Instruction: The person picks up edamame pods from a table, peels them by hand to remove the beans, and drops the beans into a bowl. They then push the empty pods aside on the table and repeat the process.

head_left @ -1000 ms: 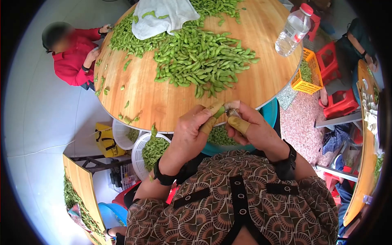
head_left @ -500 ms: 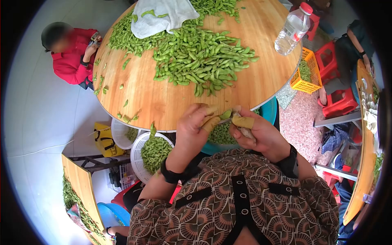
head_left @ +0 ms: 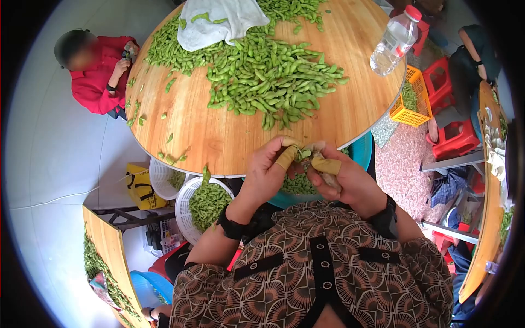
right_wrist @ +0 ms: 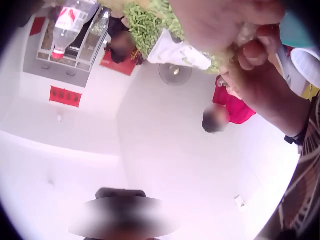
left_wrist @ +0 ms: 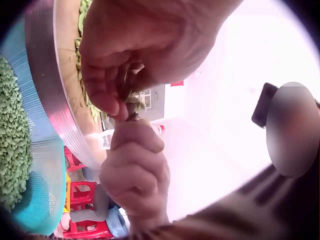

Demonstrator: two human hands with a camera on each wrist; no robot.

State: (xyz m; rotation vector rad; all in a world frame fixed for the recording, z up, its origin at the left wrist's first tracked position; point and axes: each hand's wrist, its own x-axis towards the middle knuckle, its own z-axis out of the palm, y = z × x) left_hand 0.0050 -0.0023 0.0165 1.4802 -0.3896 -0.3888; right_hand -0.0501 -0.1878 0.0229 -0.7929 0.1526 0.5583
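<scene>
In the head view a green pod (head_left: 304, 154) is between the two hands, at the near edge of the round table. The left hand (head_left: 269, 168) pinches it between thumb and fingers; tan coverings wrap some fingertips. Opposite it, the right hand (head_left: 346, 176) has its fingers curled round a small pale object (head_left: 330, 180), too unclear to name. The left wrist view has the left hand (left_wrist: 145, 45) against the curled right hand (left_wrist: 136, 172), fingertips close together. A large heap of green pods (head_left: 268, 76) lies on the table beyond both hands.
Below the hands stands a teal basin (head_left: 361, 150) with shelled beans; a white basket (head_left: 186, 210) of beans is left of it. On the table (head_left: 208, 136) are a white cloth (head_left: 219, 24) and a bottle (head_left: 394, 42). A person in red (head_left: 98, 82) sits at the left.
The left hand has moved right, closer to the right hand, and the pod between them looks split or bent now. The person in red has raised their hands from the table edge.
</scene>
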